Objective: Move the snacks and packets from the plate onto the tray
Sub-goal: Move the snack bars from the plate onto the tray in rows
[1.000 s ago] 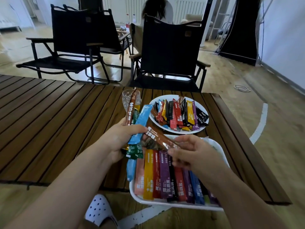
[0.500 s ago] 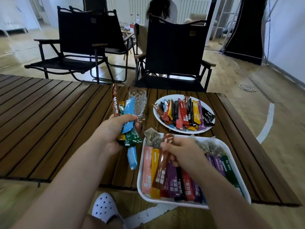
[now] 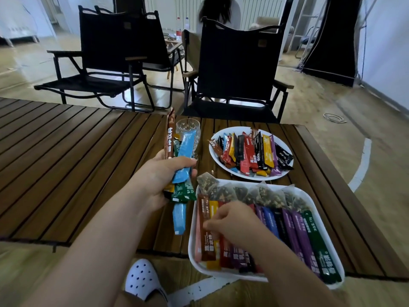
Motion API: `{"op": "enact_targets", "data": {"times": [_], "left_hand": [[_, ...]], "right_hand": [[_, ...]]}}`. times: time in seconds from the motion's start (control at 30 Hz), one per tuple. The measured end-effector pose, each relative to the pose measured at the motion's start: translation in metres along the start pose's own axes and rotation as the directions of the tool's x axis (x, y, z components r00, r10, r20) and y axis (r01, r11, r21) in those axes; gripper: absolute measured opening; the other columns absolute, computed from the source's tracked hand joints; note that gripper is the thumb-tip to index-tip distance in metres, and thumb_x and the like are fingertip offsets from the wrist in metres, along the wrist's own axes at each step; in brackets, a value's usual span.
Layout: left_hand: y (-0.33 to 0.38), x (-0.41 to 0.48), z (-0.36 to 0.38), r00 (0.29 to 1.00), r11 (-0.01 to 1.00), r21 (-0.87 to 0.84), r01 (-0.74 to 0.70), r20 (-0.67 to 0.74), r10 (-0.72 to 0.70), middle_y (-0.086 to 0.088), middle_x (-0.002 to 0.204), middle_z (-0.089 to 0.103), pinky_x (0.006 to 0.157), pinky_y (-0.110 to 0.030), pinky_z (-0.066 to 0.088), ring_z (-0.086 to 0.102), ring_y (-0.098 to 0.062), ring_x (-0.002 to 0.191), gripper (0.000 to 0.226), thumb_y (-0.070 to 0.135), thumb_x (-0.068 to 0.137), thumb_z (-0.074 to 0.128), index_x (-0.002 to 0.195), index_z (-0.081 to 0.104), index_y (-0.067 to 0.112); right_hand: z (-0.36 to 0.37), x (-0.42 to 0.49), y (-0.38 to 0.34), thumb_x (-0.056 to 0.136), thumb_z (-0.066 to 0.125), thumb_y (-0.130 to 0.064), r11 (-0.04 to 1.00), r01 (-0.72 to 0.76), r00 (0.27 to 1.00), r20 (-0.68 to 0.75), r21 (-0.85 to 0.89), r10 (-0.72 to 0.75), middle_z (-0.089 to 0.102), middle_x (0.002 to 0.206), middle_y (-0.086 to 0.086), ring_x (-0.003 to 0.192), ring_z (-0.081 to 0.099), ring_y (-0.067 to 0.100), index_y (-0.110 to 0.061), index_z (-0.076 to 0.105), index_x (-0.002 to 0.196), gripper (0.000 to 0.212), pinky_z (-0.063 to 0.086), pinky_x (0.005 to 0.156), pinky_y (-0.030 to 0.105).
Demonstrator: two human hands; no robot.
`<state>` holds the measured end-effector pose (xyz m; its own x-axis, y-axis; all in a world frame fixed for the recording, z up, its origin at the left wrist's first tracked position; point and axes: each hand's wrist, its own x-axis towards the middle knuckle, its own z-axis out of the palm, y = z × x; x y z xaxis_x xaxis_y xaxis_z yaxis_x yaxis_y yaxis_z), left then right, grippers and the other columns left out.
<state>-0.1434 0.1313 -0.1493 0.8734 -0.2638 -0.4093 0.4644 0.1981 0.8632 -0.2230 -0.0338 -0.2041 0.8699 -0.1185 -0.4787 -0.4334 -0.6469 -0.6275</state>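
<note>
A white round plate point(image 3: 285, 144) at the table's far right carries a heap of coloured stick packets point(image 3: 250, 151). Nearer to me, a white rectangular tray point(image 3: 318, 200) holds a row of stick packets and, along its far edge, mesh tea bags point(image 3: 254, 193). My left hand point(image 3: 159, 180) grips a bundle of packets point(image 3: 182, 165), brown, blue and green, left of the tray. My right hand point(image 3: 234, 222) is over the tray's left part, fingertips pinching a brown stick packet point(image 3: 205, 231) that lies in the row.
A clear glass point(image 3: 188, 127) stands behind the held bundle. The slatted wooden table point(image 3: 77, 162) stretches to the left. Two black folding chairs point(image 3: 239, 69) stand beyond the table, and a person sits further back. The tray overhangs the table's near edge.
My right hand carried the brown packet down and to the left and laid it into the tray's row. My left hand kept its bundle and stayed beside the tray.
</note>
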Motion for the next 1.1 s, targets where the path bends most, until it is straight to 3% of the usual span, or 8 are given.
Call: {"op": "enact_targets", "data": {"times": [0.1,0.17,0.23,0.4,0.57,0.73,0.9,1.1], "left_hand": [[0.0,-0.006,0.0,0.992,0.894,0.434,-0.115,0.099,0.08,-0.005,0.094,0.073,0.048,-0.017,0.055,0.074,-0.008,0.062,0.053,0.014,0.082,0.079,0.125,0.051,0.027],[-0.004,-0.008,0.0,0.974,0.832,0.532,-0.156,0.221,0.041,-0.007,0.094,0.076,0.052,-0.016,0.056,0.075,-0.006,0.073,0.059,0.014,0.081,0.08,0.127,0.048,0.033],[-0.008,-0.008,0.0,0.939,0.829,0.538,-0.155,0.34,-0.046,-0.001,0.099,0.079,0.061,-0.021,0.06,0.077,-0.014,0.086,0.063,0.013,0.082,0.08,0.131,0.048,0.035],[-0.013,-0.006,0.009,0.84,0.862,0.487,-0.144,0.52,-0.153,-0.002,0.113,0.077,0.073,-0.027,0.062,0.076,-0.023,0.101,0.068,0.018,0.079,0.084,0.132,0.047,0.04],[-0.016,-0.008,0.013,0.898,0.91,0.395,-0.129,0.436,-0.062,-0.002,0.11,0.079,0.07,-0.03,0.061,0.077,-0.022,0.097,0.072,0.038,0.071,0.088,0.133,0.051,0.034],[-0.014,-0.012,0.016,0.882,0.929,0.353,-0.112,0.465,-0.07,-0.009,0.114,0.077,0.072,-0.033,0.063,0.076,-0.029,0.102,0.072,0.025,0.074,0.088,0.134,0.05,0.031],[-0.019,-0.013,0.018,0.84,0.913,0.383,-0.142,0.535,-0.094,-0.011,0.116,0.076,0.078,-0.035,0.063,0.074,-0.03,0.105,0.072,0.009,0.072,0.083,0.133,0.05,0.028],[-0.013,-0.008,0.016,0.81,0.89,0.42,-0.18,0.577,-0.108,-0.007,0.117,0.076,0.079,-0.03,0.062,0.074,-0.025,0.107,0.068,0.003,0.078,0.08,0.133,0.051,0.03]], "right_hand": [[-0.031,-0.001,0.006,0.096,0.063,-0.041,0.94,0.181,0.965,-0.238,0.289,-0.113,0.073,0.079,-0.001,0.052,0.054,0.002,-0.019,0.072,0.086,0.026,0.042,0.048,0.016],[-0.049,-0.004,0.011,0.095,0.064,-0.042,0.781,0.276,0.948,-0.29,0.56,-0.128,0.073,0.078,-0.001,0.051,0.051,0.006,-0.017,0.074,0.091,0.028,0.037,0.043,0.017],[-0.053,-0.008,0.011,0.092,0.066,-0.046,0.654,0.294,0.954,-0.251,0.697,-0.162,0.072,0.08,0.0,0.05,0.05,0.006,-0.015,0.075,0.096,0.032,0.034,0.039,0.017],[-0.043,-0.013,0.002,0.093,0.07,-0.033,0.627,0.301,0.95,-0.28,0.718,-0.136,0.066,0.074,0.007,0.048,0.049,0.005,-0.01,0.072,0.094,0.023,0.035,0.037,0.016],[-0.047,-0.02,-0.002,0.099,0.064,-0.024,0.444,0.34,0.939,-0.324,0.829,-0.116,0.073,0.078,-0.001,0.05,0.053,0.007,-0.013,0.07,0.106,0.015,0.039,0.038,0.017],[-0.044,-0.029,0.008,0.095,0.067,-0.031,0.427,0.361,0.932,-0.334,0.829,-0.14,0.077,0.088,0.002,0.056,0.06,0.008,-0.015,0.07,0.109,0.021,0.046,0.043,0.019],[-0.041,-0.034,0.02,0.076,0.075,-0.032,0.408,0.298,0.955,-0.269,0.863,-0.129,0.074,0.076,0.003,0.055,0.06,0.006,-0.005,0.07,0.109,0.043,0.049,0.046,0.018],[-0.054,-0.031,0.037,0.088,0.071,-0.018,0.312,0.318,0.947,-0.315,0.895,-0.061,0.073,0.073,0.004,0.056,0.063,0.008,-0.006,0.069,0.102,0.019,0.053,0.049,0.018]]}}
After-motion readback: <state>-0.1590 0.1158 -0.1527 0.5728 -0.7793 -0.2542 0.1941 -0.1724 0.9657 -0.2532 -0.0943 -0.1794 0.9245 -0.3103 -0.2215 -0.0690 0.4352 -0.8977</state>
